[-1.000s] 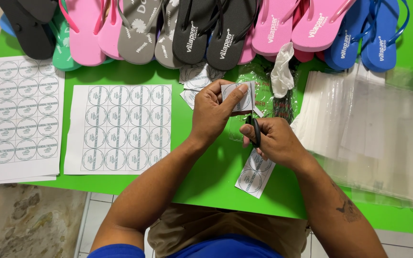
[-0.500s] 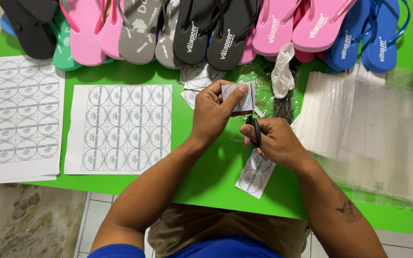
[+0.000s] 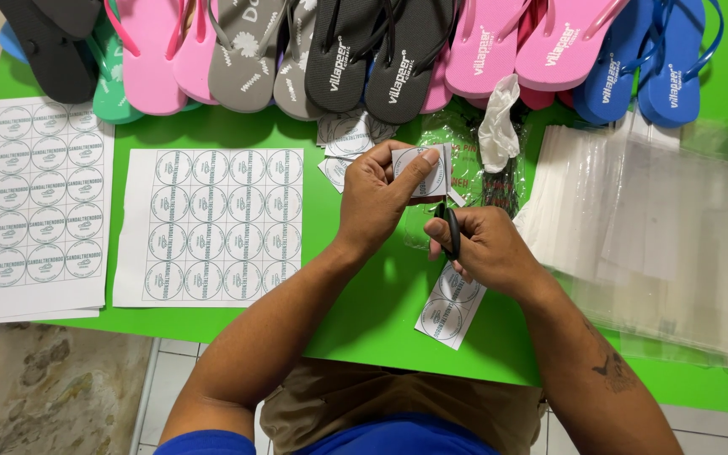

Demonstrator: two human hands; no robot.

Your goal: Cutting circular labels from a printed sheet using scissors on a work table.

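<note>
My left hand [image 3: 378,200] pinches a small stack of cut paper label squares [image 3: 431,172] above the green table [image 3: 212,333]. My right hand [image 3: 484,246] grips black-handled scissors [image 3: 450,229], blades pointing up toward the squares. A paper strip of two round labels [image 3: 451,307] hangs below my right hand, partly under it. A few loose cut labels [image 3: 349,135] lie just beyond my left hand.
Two sheets of round printed labels [image 3: 211,226] [image 3: 29,202] lie at left. A row of flip-flops in black, grey, pink, green and blue [image 3: 381,50] lines the far edge. Clear plastic bags [image 3: 659,227] are stacked at right, a crumpled white bag [image 3: 499,118] near them.
</note>
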